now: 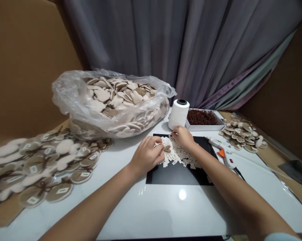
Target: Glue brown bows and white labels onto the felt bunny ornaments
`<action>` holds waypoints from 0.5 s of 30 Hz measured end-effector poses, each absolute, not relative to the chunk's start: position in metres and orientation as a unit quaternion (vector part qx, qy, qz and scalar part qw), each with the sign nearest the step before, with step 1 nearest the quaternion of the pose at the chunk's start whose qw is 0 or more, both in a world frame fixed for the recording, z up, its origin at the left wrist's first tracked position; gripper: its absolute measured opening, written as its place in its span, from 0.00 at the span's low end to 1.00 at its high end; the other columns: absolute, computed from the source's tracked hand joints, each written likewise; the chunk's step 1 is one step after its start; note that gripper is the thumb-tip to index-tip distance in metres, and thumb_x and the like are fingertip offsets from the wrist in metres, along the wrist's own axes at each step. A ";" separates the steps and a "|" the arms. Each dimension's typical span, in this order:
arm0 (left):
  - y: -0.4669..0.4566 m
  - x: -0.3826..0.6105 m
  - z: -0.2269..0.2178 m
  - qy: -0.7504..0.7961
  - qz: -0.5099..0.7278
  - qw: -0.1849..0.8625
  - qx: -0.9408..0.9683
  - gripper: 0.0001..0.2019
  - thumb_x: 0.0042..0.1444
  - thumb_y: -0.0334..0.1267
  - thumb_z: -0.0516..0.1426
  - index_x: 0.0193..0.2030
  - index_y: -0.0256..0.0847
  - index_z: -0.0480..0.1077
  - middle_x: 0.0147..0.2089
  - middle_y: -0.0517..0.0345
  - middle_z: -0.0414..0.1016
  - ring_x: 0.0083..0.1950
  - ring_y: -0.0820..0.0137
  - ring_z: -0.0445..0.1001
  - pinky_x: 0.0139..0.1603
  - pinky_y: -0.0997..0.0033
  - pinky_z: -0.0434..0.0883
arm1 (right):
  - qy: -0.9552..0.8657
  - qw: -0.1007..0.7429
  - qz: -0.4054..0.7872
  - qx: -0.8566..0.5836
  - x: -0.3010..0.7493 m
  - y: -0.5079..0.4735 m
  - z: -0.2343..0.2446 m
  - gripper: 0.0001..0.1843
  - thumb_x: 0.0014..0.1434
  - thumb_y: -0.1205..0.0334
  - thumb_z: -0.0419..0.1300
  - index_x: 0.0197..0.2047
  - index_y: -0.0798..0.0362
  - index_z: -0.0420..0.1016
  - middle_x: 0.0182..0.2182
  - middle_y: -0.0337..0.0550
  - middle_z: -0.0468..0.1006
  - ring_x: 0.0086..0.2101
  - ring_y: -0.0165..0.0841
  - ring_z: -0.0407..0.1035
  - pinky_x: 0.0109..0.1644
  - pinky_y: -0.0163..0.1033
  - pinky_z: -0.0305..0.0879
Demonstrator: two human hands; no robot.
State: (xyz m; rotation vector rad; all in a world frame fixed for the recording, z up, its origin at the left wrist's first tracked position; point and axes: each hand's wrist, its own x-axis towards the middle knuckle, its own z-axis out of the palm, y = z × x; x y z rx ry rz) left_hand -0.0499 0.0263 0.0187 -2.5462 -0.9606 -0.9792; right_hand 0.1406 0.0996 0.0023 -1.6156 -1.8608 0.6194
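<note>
The left hand (147, 155) is curled low on a pile of white paper tags (177, 155), but I can't tell if it holds them. The right hand (182, 137) pinches the far edge of the pile in a narrow grip. The pile lies on a black mat (181, 175), with small tan shapes (167, 149) on it between the hands, and a glue gun (222, 152) lies just right of the mat.

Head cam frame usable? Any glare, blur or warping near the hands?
Head view: a round glare spot on the white table, below the black mat, not on the hands; wide-angle stretching and softness on the beige cut-out pieces at the left edge; left hand and right hand look reasonably sharp.
</note>
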 end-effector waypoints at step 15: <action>0.023 -0.042 0.009 -0.317 -0.344 0.079 -0.880 0.04 0.51 0.28 0.53 0.31 0.38 0.68 0.37 0.53 0.64 0.37 0.67 0.67 0.38 0.66 0.68 | -0.485 0.394 0.643 -0.442 0.149 0.007 0.020 0.18 0.55 0.47 0.56 0.28 0.50 0.54 0.16 0.24 0.47 0.15 0.21 0.39 0.18 0.29 0.36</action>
